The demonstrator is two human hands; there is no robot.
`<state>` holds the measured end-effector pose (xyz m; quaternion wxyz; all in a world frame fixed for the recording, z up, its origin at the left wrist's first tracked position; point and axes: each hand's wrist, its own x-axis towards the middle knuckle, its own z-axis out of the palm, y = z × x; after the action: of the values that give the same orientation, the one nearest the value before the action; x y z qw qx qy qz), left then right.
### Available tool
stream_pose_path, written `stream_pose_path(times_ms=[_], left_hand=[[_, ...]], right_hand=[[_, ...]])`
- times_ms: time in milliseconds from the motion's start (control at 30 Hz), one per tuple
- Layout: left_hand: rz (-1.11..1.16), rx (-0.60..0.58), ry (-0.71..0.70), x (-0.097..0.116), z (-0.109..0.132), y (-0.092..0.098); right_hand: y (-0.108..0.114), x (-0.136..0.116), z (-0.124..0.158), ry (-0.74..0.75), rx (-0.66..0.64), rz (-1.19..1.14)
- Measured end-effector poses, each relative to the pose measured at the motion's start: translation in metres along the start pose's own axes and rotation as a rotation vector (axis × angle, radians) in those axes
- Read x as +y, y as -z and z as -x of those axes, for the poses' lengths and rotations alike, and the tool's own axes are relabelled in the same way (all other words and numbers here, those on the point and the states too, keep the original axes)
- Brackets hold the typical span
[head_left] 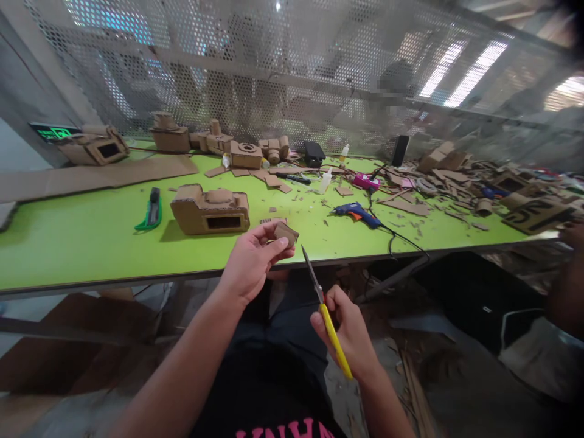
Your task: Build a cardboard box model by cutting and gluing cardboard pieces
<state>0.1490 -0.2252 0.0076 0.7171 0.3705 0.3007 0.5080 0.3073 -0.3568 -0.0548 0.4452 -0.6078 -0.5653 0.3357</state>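
Pinched between the thumb and fingers of my left hand (255, 258) is a small piece of cardboard (286, 233), held just over the table's front edge. My right hand (349, 328) grips scissors (335, 340) with yellow handles. Their blades look closed and point up toward the cardboard piece, a short gap away from it. A cardboard camera model (210, 210) with a rectangular window stands on the green table (109, 249), left of my left hand. Beyond that hand, a small printed cardboard scrap lies flat.
A green box cutter (150, 210) lies at left. To the right are a blue glue gun (358, 214) with its cable and a pink device (366, 180). Cardboard models, scraps and small bottles line the back by a perforated metal screen (274, 85). Another person's hand (572, 236) shows far right.
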Motion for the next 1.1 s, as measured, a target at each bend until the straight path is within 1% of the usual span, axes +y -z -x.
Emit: stream_pose_path(times_ms=[100,300,400,667,833,1033,1100], left_hand=[[0.01,0.044,-0.033,-0.002,0.003,-0.004],[-0.048,0.047,-0.057,-0.01,0.005,-0.006],[-0.048,0.086,-0.1,-0.013,0.005,-0.006],[0.006,0.129,-0.135,-0.018,0.006,-0.008],[-0.004,0.111,-0.142,-0.021,0.007,-0.008],[-0.004,0.113,-0.2,-0.021,0.008,-0.009],[-0.011,0.102,-0.183,-0.02,0.009,-0.01]], right_hand=[[-0.002,-0.002,0.0,-0.003,0.004,0.023],[-0.004,-0.004,-0.002,0.007,0.05,0.055],[-0.005,-0.004,-0.002,0.003,0.079,0.091],[-0.004,-0.004,-0.002,-0.025,0.059,0.104],[-0.005,-0.004,-0.002,-0.021,0.064,0.091],[-0.005,-0.002,-0.001,-0.031,0.067,0.106],[-0.005,-0.003,-0.002,-0.019,0.069,0.099]])
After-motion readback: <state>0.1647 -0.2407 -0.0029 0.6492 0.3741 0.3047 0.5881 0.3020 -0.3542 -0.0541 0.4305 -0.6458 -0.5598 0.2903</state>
